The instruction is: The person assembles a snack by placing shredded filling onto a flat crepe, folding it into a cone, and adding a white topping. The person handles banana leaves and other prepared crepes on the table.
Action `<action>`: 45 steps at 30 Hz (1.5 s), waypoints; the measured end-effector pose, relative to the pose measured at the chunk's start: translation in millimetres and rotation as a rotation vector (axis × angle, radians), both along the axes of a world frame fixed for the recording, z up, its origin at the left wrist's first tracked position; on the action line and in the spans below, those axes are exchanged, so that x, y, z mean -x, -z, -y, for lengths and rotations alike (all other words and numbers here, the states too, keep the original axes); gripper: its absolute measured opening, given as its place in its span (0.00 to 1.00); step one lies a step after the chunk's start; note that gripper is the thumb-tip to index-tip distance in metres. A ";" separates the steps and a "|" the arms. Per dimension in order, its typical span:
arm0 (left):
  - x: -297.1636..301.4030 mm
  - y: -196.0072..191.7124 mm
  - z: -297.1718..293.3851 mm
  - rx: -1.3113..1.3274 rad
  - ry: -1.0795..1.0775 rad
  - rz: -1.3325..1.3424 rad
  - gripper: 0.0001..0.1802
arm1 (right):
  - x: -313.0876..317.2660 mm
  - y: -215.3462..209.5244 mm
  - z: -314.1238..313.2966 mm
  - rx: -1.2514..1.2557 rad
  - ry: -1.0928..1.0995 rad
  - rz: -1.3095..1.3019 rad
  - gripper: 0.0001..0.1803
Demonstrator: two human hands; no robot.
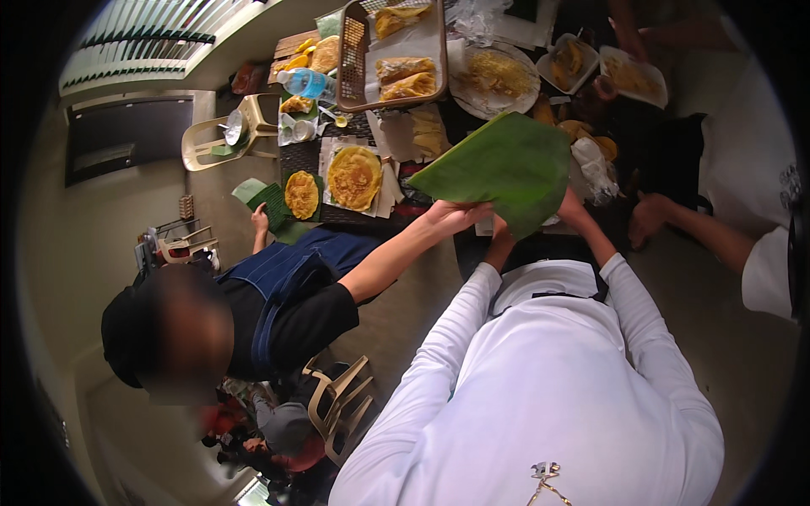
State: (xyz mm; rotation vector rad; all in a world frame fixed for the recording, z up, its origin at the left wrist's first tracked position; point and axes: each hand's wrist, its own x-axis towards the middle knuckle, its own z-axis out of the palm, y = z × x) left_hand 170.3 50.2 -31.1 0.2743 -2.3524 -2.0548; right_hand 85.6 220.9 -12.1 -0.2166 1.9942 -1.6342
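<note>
The left hand is reaching up behind the lower edge of a broad banana leaf piece, and its fingers are hiding there, so I cannot tell if they are spreading or pinching; the right hand is going behind the leaf's right side, and its grip is also not showing enough to judge; a co-worker's hand is clearly pinching the same leaf at its lower left edge, thumb on top; the leaf is hanging tilted over the near side of the dark table, in front of the white-shirted person; its visible face is carrying no food, so I judge that the work with this leaf is only at an early point; farther out, a brown plastic basket is holding filled rolls on white paper, and these are looking completed; to the left, a large flat yellow round is lying on paper and a smaller orange-yellow round is lying on green leaf, both unrolled, so this part is seeming unfinished; beyond the leaf, a round plate is holding a loose yellowish food, apparently not yet used up
</note>
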 end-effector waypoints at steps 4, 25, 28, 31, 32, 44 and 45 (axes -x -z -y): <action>-2.1 -2.9 6.7 0.052 -0.012 0.029 0.20 | -3.1 -10.7 6.1 0.041 0.029 -0.012 0.19; -24.3 -161.1 14.2 -0.470 0.170 0.455 0.35 | 17.7 -20.6 22.8 0.626 0.378 0.757 0.21; -26.8 -171.1 15.5 -1.012 0.123 0.285 0.41 | 15.2 -14.7 26.4 0.556 0.366 0.728 0.20; -22.1 -167.6 12.2 -0.972 0.042 0.354 0.35 | 13.6 -6.0 22.6 0.533 0.372 0.725 0.19; -17.4 -166.8 11.0 -0.946 0.004 0.401 0.34 | 13.6 -5.9 20.6 0.530 0.378 0.726 0.18; 42.5 -187.7 -48.7 -0.777 0.354 0.418 0.31 | -18.6 1.6 -38.3 0.287 0.180 -0.134 0.17; 46.9 -194.1 -57.9 -0.726 0.380 0.422 0.29 | -27.2 -2.0 -47.6 0.223 0.143 -0.336 0.18</action>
